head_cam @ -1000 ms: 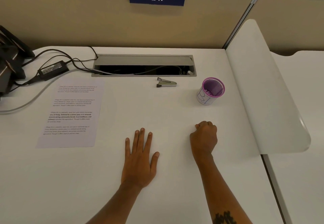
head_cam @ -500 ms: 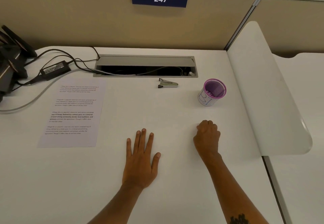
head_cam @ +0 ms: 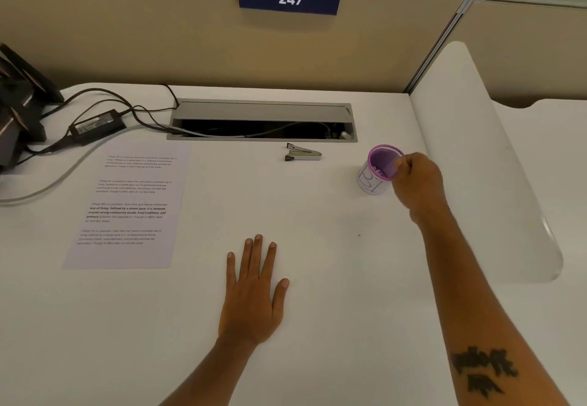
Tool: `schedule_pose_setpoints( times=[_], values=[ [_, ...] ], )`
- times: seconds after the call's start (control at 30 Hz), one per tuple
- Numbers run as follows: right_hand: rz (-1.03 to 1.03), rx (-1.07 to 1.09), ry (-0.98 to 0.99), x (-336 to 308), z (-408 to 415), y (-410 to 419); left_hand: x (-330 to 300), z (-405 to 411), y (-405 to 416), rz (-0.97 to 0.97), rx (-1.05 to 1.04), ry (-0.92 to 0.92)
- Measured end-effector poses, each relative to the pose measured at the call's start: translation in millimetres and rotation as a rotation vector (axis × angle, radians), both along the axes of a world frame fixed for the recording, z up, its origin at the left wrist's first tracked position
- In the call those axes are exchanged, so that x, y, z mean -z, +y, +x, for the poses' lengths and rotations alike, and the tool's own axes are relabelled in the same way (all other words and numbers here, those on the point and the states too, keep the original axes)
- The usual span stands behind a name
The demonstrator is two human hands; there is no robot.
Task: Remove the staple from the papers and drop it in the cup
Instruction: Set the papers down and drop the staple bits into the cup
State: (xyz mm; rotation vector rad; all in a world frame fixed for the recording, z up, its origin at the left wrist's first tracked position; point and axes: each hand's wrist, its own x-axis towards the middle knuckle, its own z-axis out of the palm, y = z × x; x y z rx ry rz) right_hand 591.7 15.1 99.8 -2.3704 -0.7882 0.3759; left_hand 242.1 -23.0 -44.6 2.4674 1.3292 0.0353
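The printed papers [head_cam: 130, 205] lie flat on the white desk at the left. A small metal staple remover [head_cam: 302, 153] rests near the cable slot. The purple mesh cup [head_cam: 379, 168] stands to its right. My right hand [head_cam: 417, 183] hovers at the cup's right rim, fingers pinched together over the opening; whatever they hold is too small to see. My left hand [head_cam: 254, 291] lies flat on the desk, palm down, fingers spread, holding nothing.
An open grey cable slot [head_cam: 262, 121] runs along the back of the desk. A black power adapter [head_cam: 97, 124] and cables sit at the back left. A white curved divider [head_cam: 476, 157] borders the desk on the right.
My right hand has risen from the desk and moved forward to the cup's rim, still pinched. My left hand has stayed flat in place.
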Motion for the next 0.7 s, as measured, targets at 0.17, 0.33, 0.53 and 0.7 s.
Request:
schedule_pose_setpoints(
  times=[0.17, 0.33, 0.53, 0.7],
  values=[
    [-0.064, -0.026, -0.058, 4, 29, 24, 1, 1, 0, 0.003, -0.002, -0.006],
    [-0.033, -0.07, -0.201, 13, 40, 24, 1, 1, 0, 0.004, -0.005, -0.003],
    [0.082, -0.077, -0.24, 11, 42, 18, 2, 1, 0, 0.002, -0.005, -0.009],
    [0.224, -0.037, -0.11, -1, 22, -2, 2, 1, 1, 0.0, -0.007, -0.018]
  ],
)
